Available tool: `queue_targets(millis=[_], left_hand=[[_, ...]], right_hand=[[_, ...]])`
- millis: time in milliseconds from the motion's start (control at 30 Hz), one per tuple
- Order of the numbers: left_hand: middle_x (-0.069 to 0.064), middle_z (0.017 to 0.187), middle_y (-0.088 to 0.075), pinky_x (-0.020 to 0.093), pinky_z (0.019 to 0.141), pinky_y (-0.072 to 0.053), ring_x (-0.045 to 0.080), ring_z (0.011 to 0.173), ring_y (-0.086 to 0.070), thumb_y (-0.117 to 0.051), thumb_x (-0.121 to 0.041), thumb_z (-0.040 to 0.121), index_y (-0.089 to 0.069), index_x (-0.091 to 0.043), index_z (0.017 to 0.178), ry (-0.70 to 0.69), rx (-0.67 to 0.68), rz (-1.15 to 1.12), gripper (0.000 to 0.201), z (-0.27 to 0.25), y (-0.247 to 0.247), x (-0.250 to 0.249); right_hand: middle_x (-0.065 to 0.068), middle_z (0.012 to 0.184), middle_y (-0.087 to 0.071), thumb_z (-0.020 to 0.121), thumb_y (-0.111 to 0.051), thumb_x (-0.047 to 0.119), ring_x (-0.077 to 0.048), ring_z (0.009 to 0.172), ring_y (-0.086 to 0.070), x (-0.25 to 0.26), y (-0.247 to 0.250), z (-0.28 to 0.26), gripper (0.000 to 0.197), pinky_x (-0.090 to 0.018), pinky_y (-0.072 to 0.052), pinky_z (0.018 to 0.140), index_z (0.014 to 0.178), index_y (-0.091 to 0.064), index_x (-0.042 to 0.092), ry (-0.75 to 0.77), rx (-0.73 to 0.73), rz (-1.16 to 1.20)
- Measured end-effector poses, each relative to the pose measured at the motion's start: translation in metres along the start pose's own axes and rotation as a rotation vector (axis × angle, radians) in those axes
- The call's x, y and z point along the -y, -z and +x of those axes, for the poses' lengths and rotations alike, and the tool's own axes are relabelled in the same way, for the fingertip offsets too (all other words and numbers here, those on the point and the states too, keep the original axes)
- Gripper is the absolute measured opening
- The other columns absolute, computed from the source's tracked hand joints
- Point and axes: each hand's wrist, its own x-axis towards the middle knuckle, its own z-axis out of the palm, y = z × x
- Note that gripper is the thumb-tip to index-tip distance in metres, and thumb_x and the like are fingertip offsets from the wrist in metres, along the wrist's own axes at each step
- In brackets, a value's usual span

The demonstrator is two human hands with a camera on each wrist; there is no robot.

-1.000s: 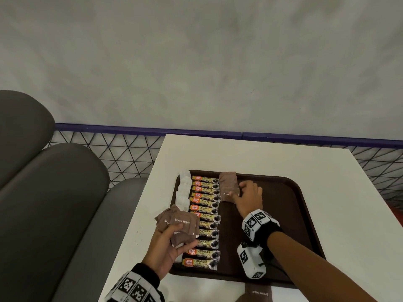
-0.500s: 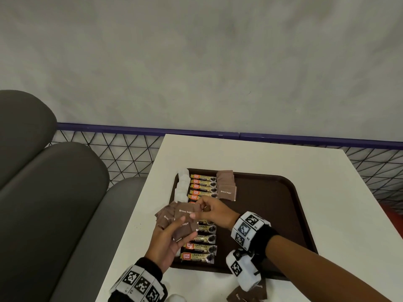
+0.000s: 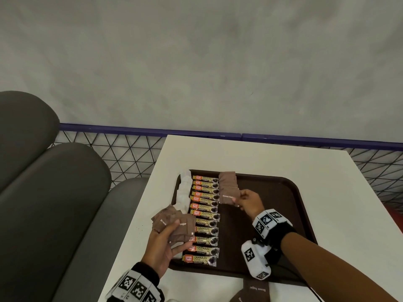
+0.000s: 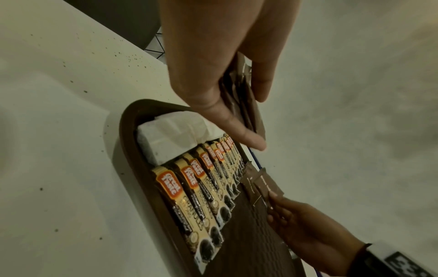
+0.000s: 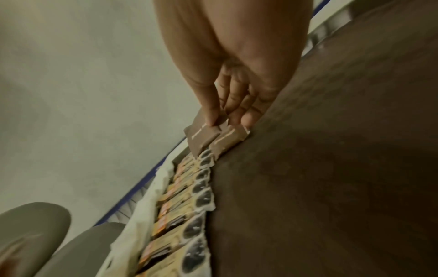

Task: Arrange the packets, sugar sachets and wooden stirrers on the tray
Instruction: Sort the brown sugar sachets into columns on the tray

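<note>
A dark brown tray lies on the white table. Down its left part runs a column of coffee granule packets, with white sachets along their left side. A short row of brown sugar sachets lies at the tray's far end, right of the packets. My right hand pinches one brown sugar sachet at the near end of that row. My left hand grips a fanned bunch of brown sugar sachets over the tray's left edge. No wooden stirrers are in view.
Two more brown sugar sachets lie on the table at the near edge. A grey padded bench stands to the left. Beyond the table runs a wire mesh railing with a purple top bar. The tray's right half holds nothing.
My right hand came back to the left hand's bunch, took one brown sachet, and has carried it out to the near end of the row on the tray.
</note>
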Motion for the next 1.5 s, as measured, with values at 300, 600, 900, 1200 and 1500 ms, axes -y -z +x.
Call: queue_targets(millis=[300, 600, 900, 1200, 1500], left_hand=[[0.016, 0.103, -0.067, 0.038, 0.057, -0.059, 0.033, 0.092, -0.064, -0.051, -0.011, 0.091, -0.059, -0.018, 0.108, 0.018, 0.026, -0.002, 0.02, 0.004, 0.002, -0.002], [0.013, 0.096, -0.073, 0.039, 0.058, -0.059, 0.033, 0.092, -0.065, -0.042, -0.001, 0.091, -0.06, -0.014, 0.108, 0.014, 0.073, -0.052, 0.027, 0.007, 0.003, -0.001], [0.014, 0.104, -0.069, 0.038, 0.058, -0.059, 0.031, 0.091, -0.067, -0.045, 0.0, 0.092, -0.054, -0.016, 0.121, 0.006, 0.066, -0.09, 0.034, 0.008, -0.003, 0.001], [0.013, 0.107, -0.067, 0.04, 0.061, -0.06, 0.034, 0.098, -0.063, -0.05, 0.0, 0.091, -0.059, -0.022, 0.109, -0.036, 0.04, -0.071, 0.03, 0.003, -0.01, 0.0], [0.024, 0.112, -0.065, 0.039, 0.067, -0.06, 0.037, 0.098, -0.065, -0.054, -0.006, 0.091, -0.057, -0.008, 0.118, -0.078, 0.042, -0.021, 0.028, 0.002, -0.009, 0.003]], right_hand=[[-0.007, 0.078, -0.057, 0.079, -0.069, 0.007, -0.019, 0.078, -0.053, -0.011, -0.004, 0.017, 0.014, -0.026, -0.04, 0.071, 0.089, -0.061, 0.004, -0.047, -0.089, -0.228], [-0.013, 0.089, -0.061, 0.078, -0.07, 0.012, -0.028, 0.09, -0.058, -0.013, -0.015, 0.024, 0.024, -0.032, -0.047, 0.079, 0.07, -0.048, 0.017, -0.064, -0.163, -0.298], [-0.011, 0.101, -0.057, 0.074, -0.075, 0.017, -0.028, 0.106, -0.046, -0.016, -0.011, 0.021, 0.034, -0.029, -0.036, 0.081, 0.099, -0.053, 0.009, -0.009, -0.234, -0.332], [0.004, 0.08, -0.052, 0.079, -0.07, 0.02, -0.009, 0.075, -0.05, 0.016, -0.026, -0.032, 0.019, -0.008, -0.043, 0.063, 0.083, -0.052, 0.014, 0.239, 0.245, -0.002], [0.004, 0.071, -0.051, 0.077, -0.072, 0.007, -0.005, 0.064, -0.046, 0.023, -0.052, -0.057, 0.024, -0.014, -0.039, 0.061, 0.073, -0.052, 0.019, 0.238, 0.62, 0.022]])
